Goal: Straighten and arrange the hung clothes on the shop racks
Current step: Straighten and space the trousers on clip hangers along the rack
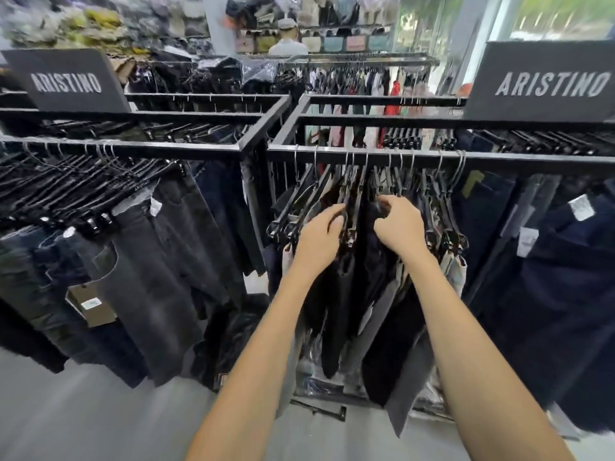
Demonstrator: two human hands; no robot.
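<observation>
My left hand (319,239) curls round a black hanger (348,194); my right hand (401,227) bunches dark trousers (369,264) just beside it. More clip hangers (444,224) crowd either side of my fingers (382,227), with the rail (499,159) above.

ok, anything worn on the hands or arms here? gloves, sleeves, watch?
Nothing visible. Left hand and right hand are bare: no gloves, no rings seen. Left forearm and right forearm are bare to the frame edge: no sleeves, watch or bands.
</observation>
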